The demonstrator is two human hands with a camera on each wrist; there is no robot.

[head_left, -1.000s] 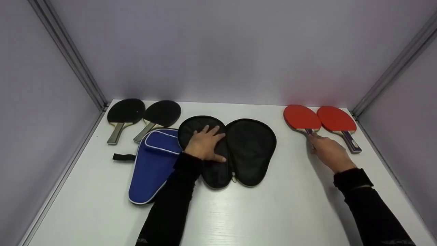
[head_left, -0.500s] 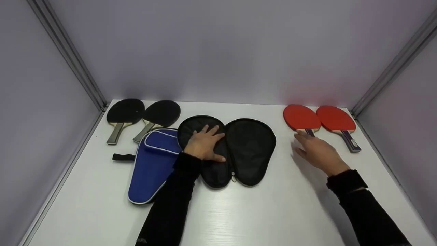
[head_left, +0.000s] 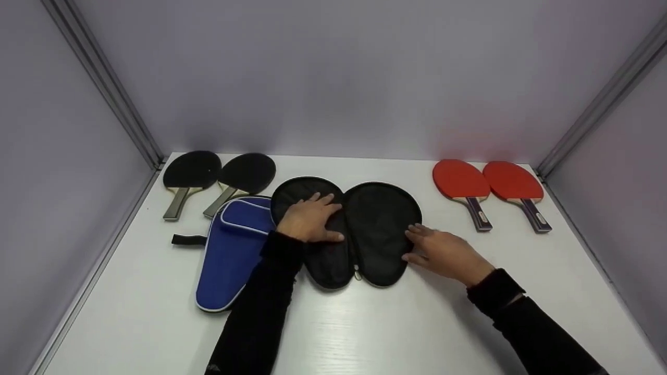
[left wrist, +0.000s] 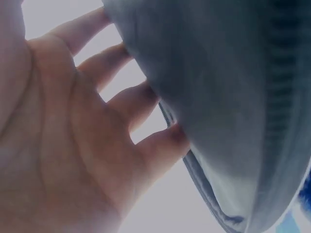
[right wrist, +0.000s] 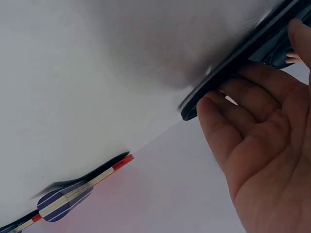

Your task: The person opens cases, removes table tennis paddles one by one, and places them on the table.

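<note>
A black zip case (head_left: 383, 229) for table tennis bats lies unfolded mid-table, its two halves side by side. My left hand (head_left: 308, 219) rests on the left half with fingers spread; in the left wrist view its fingertips meet the case's fabric (left wrist: 209, 87). At the outer edge of the right half is my right hand (head_left: 443, 253), fingers extended over the rim and thumb apart from them. The right wrist view shows its fingers against the case edge (right wrist: 218, 77). A blue case (head_left: 234, 265) with white piping lies partly under the left forearm.
Two bats with red faces lie at the back right, the nearer red bat (head_left: 461, 179) beside the other red bat (head_left: 513, 181). At the back left are a black bat (head_left: 192, 169) and another black bat (head_left: 248, 173). Grey panels (head_left: 344, 78) enclose the white table (head_left: 365, 333).
My right hand has let go of the nearer red bat's handle and moved left to the black case's right edge. The red bat stays in place. My left hand has barely moved.
</note>
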